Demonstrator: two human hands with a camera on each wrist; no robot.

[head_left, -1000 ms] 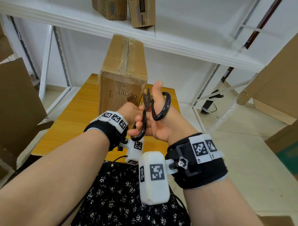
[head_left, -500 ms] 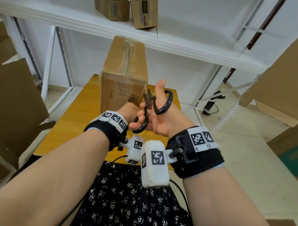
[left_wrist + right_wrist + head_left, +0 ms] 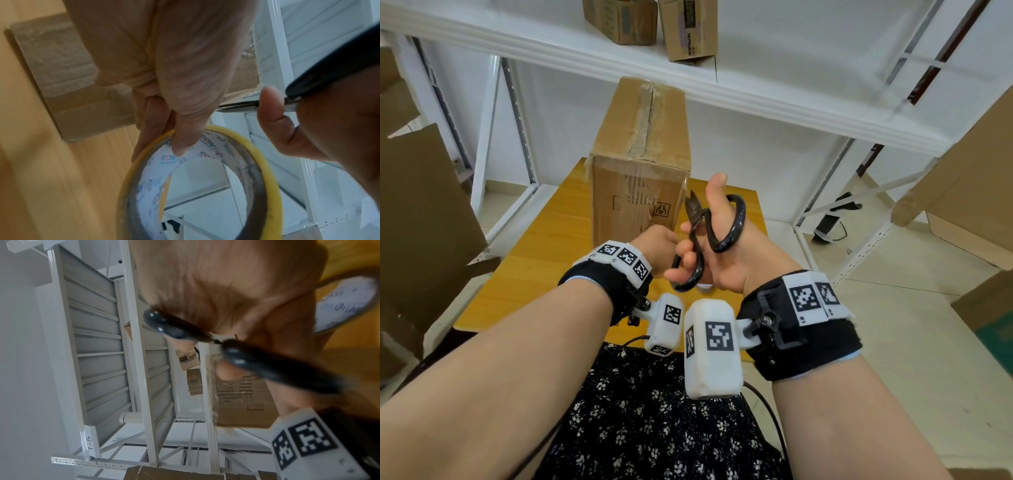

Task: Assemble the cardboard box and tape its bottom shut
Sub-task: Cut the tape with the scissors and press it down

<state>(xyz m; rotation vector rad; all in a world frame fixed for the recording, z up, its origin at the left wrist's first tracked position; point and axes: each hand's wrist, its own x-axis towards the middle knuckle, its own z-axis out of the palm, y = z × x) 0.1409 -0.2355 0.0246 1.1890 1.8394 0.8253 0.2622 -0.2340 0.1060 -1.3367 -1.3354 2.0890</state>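
Observation:
The assembled cardboard box (image 3: 640,178) stands upright on the wooden table (image 3: 541,246), its taped seam on top. In front of it my right hand (image 3: 722,253) grips black-handled scissors (image 3: 709,236), thumb through one loop, blades pointing up. My left hand (image 3: 657,240) sits just left of the scissors and pinches a yellow-edged roll of clear tape (image 3: 205,186), thumb inside its core. The scissors' blades (image 3: 238,105) show right beside the left fingers. The right wrist view shows the scissor handles (image 3: 246,356) and the roll's white core (image 3: 347,301).
A white metal shelf (image 3: 688,82) hangs just above the box, with two small cartons (image 3: 650,24) on it. Flat cardboard sheets (image 3: 421,219) lean at the left and more boxes (image 3: 969,185) stand at the right. Tiled floor lies to the right of the table.
Both hands have stayed close together in front of the box. The right hand with the scissors has shifted slightly down and nearer the left hand.

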